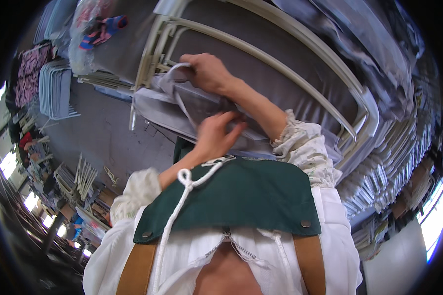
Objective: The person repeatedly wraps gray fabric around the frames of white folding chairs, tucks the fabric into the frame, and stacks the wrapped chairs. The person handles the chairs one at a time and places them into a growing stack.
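Observation:
My right hand (204,73) reaches across to the left corner of a cream metal frame (280,73). Its fingers are closed on a light grey fabric strip (178,73), which curves up in a loop. Below it and closer to my body, my left hand (216,133) lies against the loose grey fabric (157,104), thumb apart from the fingers. The fingertips of that hand are partly blurred. Dark grey cloth (310,46) is stretched inside the bent tubes of the frame. Part of the loose fabric is hidden beneath my hands and forearm.
A clear plastic bag (83,49) and a small blue and pink cloth item (103,32) lie at the far left. Folded white frames (56,91) stand stacked on the left. Many more metal frames (389,152) line the right side. A green apron (231,196) covers my front.

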A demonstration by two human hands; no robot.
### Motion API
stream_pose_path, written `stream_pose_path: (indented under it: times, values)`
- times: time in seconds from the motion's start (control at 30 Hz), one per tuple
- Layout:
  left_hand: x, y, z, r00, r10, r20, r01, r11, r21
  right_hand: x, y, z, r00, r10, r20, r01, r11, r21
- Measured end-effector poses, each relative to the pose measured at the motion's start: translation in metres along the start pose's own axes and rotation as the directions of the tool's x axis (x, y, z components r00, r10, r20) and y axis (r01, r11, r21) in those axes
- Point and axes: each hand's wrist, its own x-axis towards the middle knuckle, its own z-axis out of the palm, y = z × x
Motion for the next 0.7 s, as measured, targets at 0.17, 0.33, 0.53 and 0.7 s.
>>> stream_pose_path:
  times: [0.17,0.33,0.53,0.7]
  values:
    - [0.009,-0.054,-0.102,0.963,0.27,-0.019,-0.176,0.678,0.714,0.048,0.03,0.006,0.963,-0.245,0.114,0.214,0.949,0.23]
    - [0.025,-0.067,-0.124,0.945,0.323,-0.055,-0.202,0.706,0.679,0.076,0.026,-0.009,0.821,0.147,0.551,-0.322,0.917,0.234]
    - [0.036,-0.072,-0.107,0.76,0.17,-0.627,-0.059,0.979,0.195,0.064,0.044,0.027,0.759,0.283,0.586,-0.605,0.639,0.475]
    - [0.05,-0.098,-0.107,0.775,-0.242,-0.583,0.189,0.97,-0.152,0.052,0.033,0.036,0.747,0.429,0.508,-0.665,0.464,0.585]
